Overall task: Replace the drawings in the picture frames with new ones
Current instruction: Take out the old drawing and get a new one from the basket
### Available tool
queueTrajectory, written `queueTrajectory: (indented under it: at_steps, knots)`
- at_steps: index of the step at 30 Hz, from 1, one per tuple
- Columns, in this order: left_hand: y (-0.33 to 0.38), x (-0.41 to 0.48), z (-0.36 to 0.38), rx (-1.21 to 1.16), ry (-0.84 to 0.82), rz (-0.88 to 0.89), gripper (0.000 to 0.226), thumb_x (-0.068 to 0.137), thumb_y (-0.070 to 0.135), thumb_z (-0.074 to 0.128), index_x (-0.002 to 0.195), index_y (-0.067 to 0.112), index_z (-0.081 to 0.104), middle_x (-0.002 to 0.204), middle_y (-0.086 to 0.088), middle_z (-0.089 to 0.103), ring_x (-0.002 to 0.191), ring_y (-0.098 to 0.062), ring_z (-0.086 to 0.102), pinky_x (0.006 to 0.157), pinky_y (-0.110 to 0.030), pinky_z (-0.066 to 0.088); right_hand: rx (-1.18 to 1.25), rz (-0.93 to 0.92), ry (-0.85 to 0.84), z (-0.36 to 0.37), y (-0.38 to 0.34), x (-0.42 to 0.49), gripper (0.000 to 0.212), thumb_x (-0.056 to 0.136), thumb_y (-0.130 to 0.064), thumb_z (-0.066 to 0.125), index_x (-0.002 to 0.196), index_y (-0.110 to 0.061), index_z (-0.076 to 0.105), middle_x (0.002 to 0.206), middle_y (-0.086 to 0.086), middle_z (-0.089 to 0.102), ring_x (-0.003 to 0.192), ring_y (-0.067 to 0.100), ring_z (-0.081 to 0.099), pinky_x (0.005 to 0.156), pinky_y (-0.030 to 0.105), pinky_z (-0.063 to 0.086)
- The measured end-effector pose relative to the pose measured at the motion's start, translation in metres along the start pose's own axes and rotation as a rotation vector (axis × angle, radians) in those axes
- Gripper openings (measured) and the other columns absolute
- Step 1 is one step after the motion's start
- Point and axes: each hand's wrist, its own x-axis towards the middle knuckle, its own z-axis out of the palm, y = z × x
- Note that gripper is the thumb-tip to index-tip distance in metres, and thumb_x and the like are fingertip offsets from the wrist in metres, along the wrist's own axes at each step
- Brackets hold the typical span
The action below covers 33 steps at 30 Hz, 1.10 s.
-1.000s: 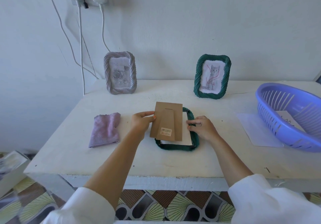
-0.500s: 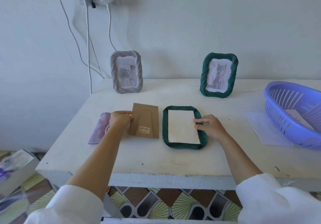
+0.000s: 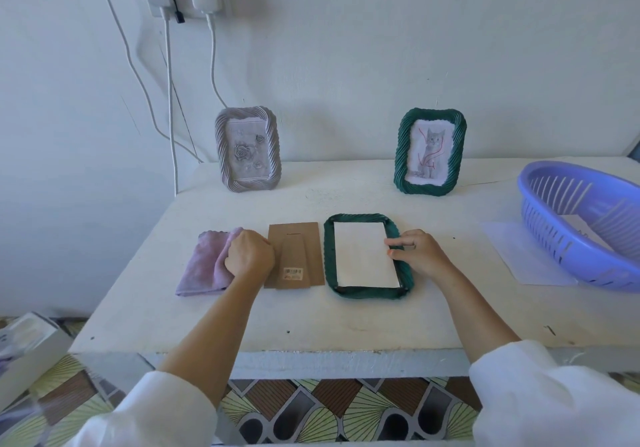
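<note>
Far left on the white table [image 3: 346, 318], a purple cloth [image 3: 204, 266] lies flat, and the left hand [image 3: 248, 256] is curled over its right edge, fingers tucked under; whether they actually pinch the fabric I cannot tell. Just beside that hand, the brown cardboard backing [image 3: 294, 256] lies flat, barcode sticker near its front edge. Next along, the green frame [image 3: 367, 256] lies face down with white paper [image 3: 363, 256] sitting inside it. The right hand [image 3: 417, 254] rests on the frame's right rim, fingertips touching the paper's edge, not gripping. Standing behind: a grey frame [image 3: 247, 148] with roses, and a second green frame [image 3: 429, 152] with a cat drawing. Far right, a purple basket [image 3: 585, 224] sits over a loose white sheet [image 3: 519, 256].
</note>
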Motion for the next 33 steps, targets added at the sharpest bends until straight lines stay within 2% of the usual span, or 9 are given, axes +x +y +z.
queueTrajectory:
  at_steps: [4,7,9,13,17,22,27,30,33]
  knots:
    - [0.012,-0.012,0.005,0.018,0.051,0.153,0.028,0.084,0.010,0.049,0.104,0.011,0.069,0.117,-0.012,0.060,0.107,-0.030,0.056,0.081,-0.037,0.051,0.029,-0.005,0.011,0.000,-0.003,-0.002,0.029,0.081,-0.011,0.067,0.110,-0.012,0.068,0.108,0.002,0.051,0.115,0.021,0.050,0.093,0.023,0.034]
    - [0.035,-0.032,0.018,-0.033,-0.032,0.307,0.022,0.085,0.017,0.052,0.087,0.016,0.073,0.095,-0.010,0.068,0.089,-0.030,0.061,0.068,-0.034,0.049,0.095,0.029,0.040,0.001,-0.004,-0.003,0.028,0.079,-0.011,0.069,0.106,-0.013,0.069,0.119,0.004,0.059,0.119,0.021,0.051,0.103,0.034,0.039]
    - [0.048,-0.047,0.032,0.023,-0.107,0.350,0.023,0.088,0.024,0.054,0.072,0.020,0.071,0.085,-0.008,0.069,0.087,-0.030,0.061,0.068,-0.034,0.048,0.106,0.049,0.065,0.002,-0.005,-0.002,0.028,0.077,-0.015,0.071,0.105,-0.014,0.068,0.121,0.005,0.061,0.117,0.021,0.053,0.102,0.039,0.042]
    - [0.056,-0.057,0.055,0.120,-0.108,0.301,0.037,0.088,0.032,0.055,0.054,0.019,0.054,0.091,-0.011,0.066,0.097,-0.029,0.054,0.083,-0.037,0.044,0.046,0.059,0.158,0.007,-0.003,-0.002,0.029,0.072,-0.027,0.076,0.096,-0.014,0.068,0.104,-0.001,0.060,0.098,0.014,0.054,0.086,0.030,0.043]
    - [0.058,-0.058,0.064,0.135,-0.081,0.270,0.020,0.087,0.031,0.058,0.087,0.018,0.073,0.104,-0.005,0.064,0.106,-0.026,0.050,0.091,-0.038,0.042,0.008,0.068,0.213,0.012,-0.002,-0.002,0.031,0.067,-0.033,0.079,0.090,-0.015,0.069,0.091,-0.008,0.053,0.088,0.011,0.050,0.080,0.030,0.043]
    - [0.060,-0.059,0.064,0.030,-0.099,0.194,0.014,0.084,0.026,0.062,0.090,0.020,0.074,0.100,-0.005,0.069,0.101,-0.027,0.057,0.092,-0.039,0.047,0.023,0.094,0.231,0.013,-0.005,-0.002,0.028,0.064,-0.032,0.080,0.086,-0.017,0.070,0.084,-0.007,0.058,0.080,0.013,0.055,0.070,0.027,0.043]
    - [0.065,-0.063,0.059,-0.012,-0.109,0.134,0.011,0.083,0.022,0.064,0.075,0.019,0.072,0.084,-0.004,0.069,0.090,-0.027,0.060,0.084,-0.035,0.048,0.031,0.129,0.253,0.015,-0.009,-0.002,0.022,0.065,-0.029,0.080,0.081,-0.018,0.071,0.078,-0.007,0.062,0.074,0.013,0.056,0.066,0.026,0.041]
    - [0.068,-0.063,0.061,0.007,-0.112,0.107,0.031,0.083,0.018,0.063,0.053,0.017,0.053,0.070,-0.007,0.058,0.077,-0.028,0.054,0.071,-0.031,0.041,0.035,0.146,0.249,0.015,-0.011,-0.002,0.022,0.065,-0.028,0.080,0.082,-0.017,0.071,0.078,-0.007,0.061,0.075,0.013,0.056,0.068,0.026,0.043]
    - [0.070,-0.061,0.060,0.009,-0.118,0.092,0.034,0.083,0.019,0.064,0.053,0.021,0.049,0.083,-0.008,0.068,0.087,-0.029,0.061,0.076,-0.033,0.046,0.043,0.162,0.242,0.015,-0.011,-0.002,0.019,0.066,-0.026,0.080,0.080,-0.017,0.071,0.075,-0.007,0.060,0.074,0.014,0.055,0.069,0.026,0.043]
